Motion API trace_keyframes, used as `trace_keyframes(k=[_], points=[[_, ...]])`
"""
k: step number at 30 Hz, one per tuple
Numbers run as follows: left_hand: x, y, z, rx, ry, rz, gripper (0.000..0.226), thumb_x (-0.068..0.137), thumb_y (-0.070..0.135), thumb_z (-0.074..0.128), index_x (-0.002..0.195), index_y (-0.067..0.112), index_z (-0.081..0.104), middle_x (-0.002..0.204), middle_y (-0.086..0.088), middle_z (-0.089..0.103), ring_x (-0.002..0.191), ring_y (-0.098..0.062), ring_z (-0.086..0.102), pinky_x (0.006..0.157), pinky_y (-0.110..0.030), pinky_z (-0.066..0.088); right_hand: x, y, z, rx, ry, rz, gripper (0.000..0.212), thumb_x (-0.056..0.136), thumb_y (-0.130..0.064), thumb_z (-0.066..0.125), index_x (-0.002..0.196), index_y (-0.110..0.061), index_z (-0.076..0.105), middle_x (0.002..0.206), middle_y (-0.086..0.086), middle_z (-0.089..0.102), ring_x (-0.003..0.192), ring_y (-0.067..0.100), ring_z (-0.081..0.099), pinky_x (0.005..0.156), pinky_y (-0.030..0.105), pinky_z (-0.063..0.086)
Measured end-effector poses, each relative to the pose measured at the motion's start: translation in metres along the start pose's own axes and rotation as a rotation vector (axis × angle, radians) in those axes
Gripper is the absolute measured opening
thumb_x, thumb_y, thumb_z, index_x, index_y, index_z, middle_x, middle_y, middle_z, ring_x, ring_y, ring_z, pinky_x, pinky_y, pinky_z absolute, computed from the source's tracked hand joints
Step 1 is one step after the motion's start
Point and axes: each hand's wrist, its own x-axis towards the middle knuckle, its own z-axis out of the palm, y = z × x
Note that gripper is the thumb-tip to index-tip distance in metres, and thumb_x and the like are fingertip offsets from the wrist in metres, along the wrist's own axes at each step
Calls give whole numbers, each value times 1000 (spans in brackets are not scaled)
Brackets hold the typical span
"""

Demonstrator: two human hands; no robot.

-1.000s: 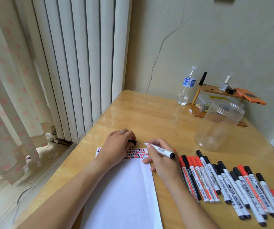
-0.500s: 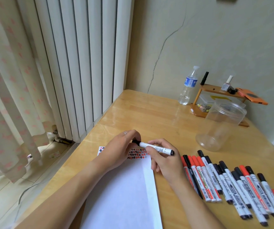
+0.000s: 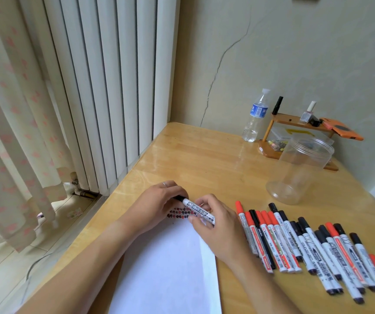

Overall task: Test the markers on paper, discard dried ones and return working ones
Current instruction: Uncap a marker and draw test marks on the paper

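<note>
your white paper [image 3: 166,266] lies nearest, red and black test marks at its top edge. above those marks your right hand [image 3: 216,227] grips the marker [image 3: 199,211] barrel while your left hand [image 3: 159,202] pinches its black cap end. a row of markers [image 3: 306,243] lies just right. farther back stand a clear jar [image 3: 299,171], a water bottle [image 3: 255,116] and a wooden shelf [image 3: 295,123].

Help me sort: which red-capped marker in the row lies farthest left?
The red-capped marker at the row's left end, nearest the right hand; its cap pokes farther up the table than its neighbours'.
</note>
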Motion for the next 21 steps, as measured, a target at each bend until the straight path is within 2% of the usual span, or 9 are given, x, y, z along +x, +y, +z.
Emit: trace_keyframes(k=[2, 4, 7, 11, 16, 18, 21], points=[[-1, 4, -2, -23, -52, 16, 15, 96, 12, 69, 107, 23, 73, 90, 14, 67, 81, -3, 63, 73, -22, 51, 0, 4, -1, -22, 4, 8, 18, 87, -35, 76, 95, -34, 60, 90, -19, 67, 88, 6, 64, 72, 32, 52], [-2, 5, -4, -49, -87, 11, 14, 95, 16, 72, 106, 24, 76, 83, 14, 70, 77, -3, 65, 69, -18, 49, 0, 8, -2, 6, -7, 33, 17, 87, -35, 78, 91, -32, 61, 90, -18, 70, 88, 7, 66, 74, 37, 53], [-3, 5, -5, -76, -83, 8, 15, 94, 17, 74, 107, 25, 77, 82, 13, 72, 76, -5, 67, 68, -14, 48, -2, 8, 0, 25, 10, 47, 17, 87, -35, 79, 88, -28, 63, 88, -21, 70, 85, 7, 66, 73, 36, 53], [-3, 8, -3, -85, -37, 19, 17, 93, 13, 74, 108, 22, 77, 85, 14, 73, 77, -3, 68, 71, -20, 53, -2, 9, 1, 61, 26, 54, 19, 87, -40, 78, 87, -28, 64, 84, -18, 70, 81, 10, 65, 69, 36, 52], [-5, 8, -1, -68, -30, 42, 18, 93, 12, 74, 108, 21, 77, 86, 14, 72, 78, -3, 68, 71, -22, 53, -2, 10, 1, 91, 6, 67, 17, 88, -42, 76, 88, -28, 66, 87, -20, 72, 85, 9, 67, 73, 38, 54], [-5, 6, 0, -52, -35, 48, 18, 94, 12, 74, 109, 22, 77, 87, 14, 72, 79, -2, 67, 72, -19, 51, -2, 11, 1, 88, 3, 67, 18, 89, -44, 75, 88, -28, 66, 85, -20, 71, 84, 8, 67, 72, 39, 54], [-5, 6, -1, -39, -51, 56, 13, 97, 20, 71, 108, 22, 75, 90, 15, 70, 82, 2, 65, 72, -12, 45, -1, 4, -2, 22, 10, 39, 21, 89, -48, 71, 88, -29, 63, 77, -11, 67, 75, 13, 63, 65, 40, 52]])
